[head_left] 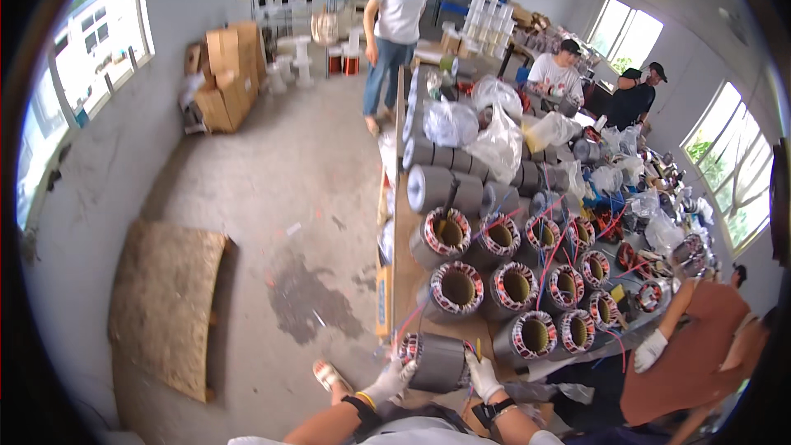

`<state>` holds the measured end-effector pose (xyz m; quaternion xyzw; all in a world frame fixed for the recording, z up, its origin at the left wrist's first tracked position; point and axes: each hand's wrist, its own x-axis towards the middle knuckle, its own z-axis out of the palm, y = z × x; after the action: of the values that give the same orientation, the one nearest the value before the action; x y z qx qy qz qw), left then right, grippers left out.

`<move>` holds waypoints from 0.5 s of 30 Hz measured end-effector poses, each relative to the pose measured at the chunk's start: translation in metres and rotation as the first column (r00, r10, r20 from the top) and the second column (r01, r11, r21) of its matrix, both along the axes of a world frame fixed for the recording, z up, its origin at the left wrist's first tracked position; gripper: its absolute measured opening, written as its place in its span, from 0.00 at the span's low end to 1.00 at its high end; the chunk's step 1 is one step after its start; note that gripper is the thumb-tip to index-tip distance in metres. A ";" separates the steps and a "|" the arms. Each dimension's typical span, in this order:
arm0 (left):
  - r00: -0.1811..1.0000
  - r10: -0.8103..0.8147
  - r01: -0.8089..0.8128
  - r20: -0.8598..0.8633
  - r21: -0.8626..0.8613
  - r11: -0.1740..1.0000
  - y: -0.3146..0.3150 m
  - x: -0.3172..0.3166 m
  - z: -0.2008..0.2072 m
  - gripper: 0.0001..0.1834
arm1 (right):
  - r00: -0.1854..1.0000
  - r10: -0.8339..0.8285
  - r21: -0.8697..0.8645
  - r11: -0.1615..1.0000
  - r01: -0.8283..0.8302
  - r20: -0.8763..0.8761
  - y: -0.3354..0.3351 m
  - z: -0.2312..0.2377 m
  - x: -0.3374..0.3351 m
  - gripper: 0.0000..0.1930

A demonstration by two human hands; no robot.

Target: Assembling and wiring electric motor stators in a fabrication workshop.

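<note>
A grey cylindrical motor stator [440, 362] lies on its side at the table's near left corner, in front of me. My left hand [389, 382], in a white glove, grips its left end, where the windings and red and blue wires show. My right hand [484, 377], gloved too, holds the right end. A thin yellow thing [479, 348] shows by the right fingers; its kind is too small to tell. Just beyond stand several upright stators [456, 288] with red-and-white laced windings and hollow cores.
Grey rolls [445, 189] and plastic bags [501, 144] crowd the table beyond. At my right is a person in a brown top [688, 354]; another stands past the table's far left [398, 8]. Two more people are at the back right. A wooden board [169, 305] and cardboard boxes [227, 74] are left.
</note>
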<state>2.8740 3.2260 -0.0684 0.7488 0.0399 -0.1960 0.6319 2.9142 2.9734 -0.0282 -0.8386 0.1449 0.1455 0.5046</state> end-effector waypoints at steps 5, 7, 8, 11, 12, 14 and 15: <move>0.999 -0.018 0.022 0.040 -0.101 0.995 0.005 0.006 -0.032 0.29 | 1.000 -0.001 -0.029 1.000 0.000 -0.003 -0.007 -0.031 0.002 0.29; 0.990 -0.138 0.138 0.013 -0.122 0.983 0.011 0.013 -0.018 0.28 | 0.998 -0.044 -0.108 0.993 0.049 0.046 -0.006 -0.032 -0.009 0.29; 0.993 -0.111 0.114 0.024 -0.144 0.983 0.013 0.015 -0.032 0.27 | 0.997 -0.073 -0.059 0.996 0.072 -0.017 0.003 0.003 -0.014 0.29; 0.984 -0.143 0.127 -0.106 -0.148 0.981 0.027 0.024 -0.039 0.26 | 0.996 -0.075 -0.255 0.963 0.083 0.040 0.003 0.025 -0.038 0.37; 0.972 -0.159 0.149 -0.172 -0.070 0.986 0.047 0.030 -0.055 0.30 | 0.993 -0.114 -0.250 0.962 0.108 -0.009 0.000 0.041 -0.043 0.38; 0.892 -0.369 0.388 -0.261 0.025 0.921 0.048 0.054 -0.065 0.35 | 0.983 -0.183 -0.237 0.954 0.182 0.016 -0.012 -0.006 -0.075 0.41; 0.820 -0.494 0.522 -0.289 0.027 0.852 0.048 0.053 -0.074 0.35 | 0.999 -0.012 -0.341 0.940 -0.004 -0.046 -0.017 0.012 -0.092 0.29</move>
<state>2.9274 3.2740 -0.1429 0.7301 -0.0646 -0.4559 0.5049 2.8218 2.9568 -0.0163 -0.9093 0.1817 0.1371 0.3483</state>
